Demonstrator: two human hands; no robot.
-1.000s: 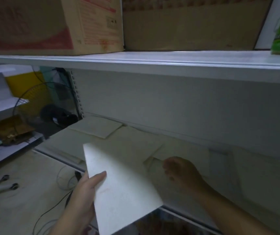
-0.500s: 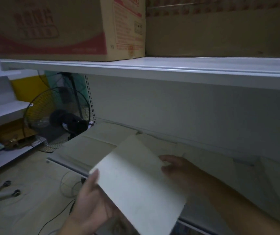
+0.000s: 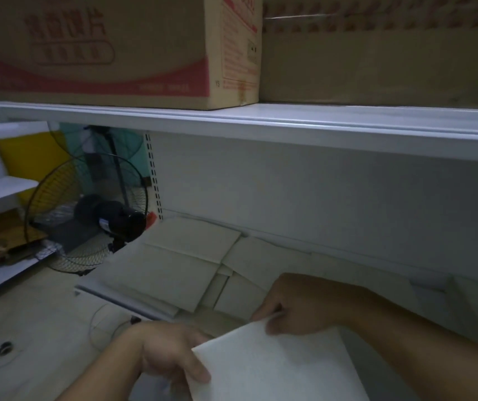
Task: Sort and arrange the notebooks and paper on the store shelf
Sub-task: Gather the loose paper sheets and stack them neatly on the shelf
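Two hands clamp one white sheet (image 3: 278, 369), held in the air low in view, near the front rim of the lower shelf (image 3: 122, 301).

Left hand (image 3: 168, 354): grips the sheet's near-left edge, thumb lying on top, other fingers hidden beneath.
Right hand (image 3: 301, 305): fingers curled, pinching the sheet's far corner.
Hands apart, one at each side of the sheet. Sheet tilted, far corner highest. Thin notebook or loose paper, cannot tell.

Lower shelf: dim, covered with pale flat stock (image 3: 168, 273), notebooks or paper packs lying flat and overlapping one another untidily. One piece (image 3: 194, 238) lies at the back left, close to the rear panel, its front edge over a larger piece. More pieces run off to the right behind the right forearm; their edges are hard to make out in the shade.

Upper shelf (image 3: 261, 123): white. Carries a cardboard box with red print (image 3: 110, 50) at left, touching a plain brown box (image 3: 376, 62) on its right.

Left of the shelving: black floor fan (image 3: 93, 218) on the floor, just beside the shelf end. Beyond it, another white shelf unit (image 3: 0, 189). Thin cable (image 3: 98, 316) loops on the floor below the lower shelf's front rim.
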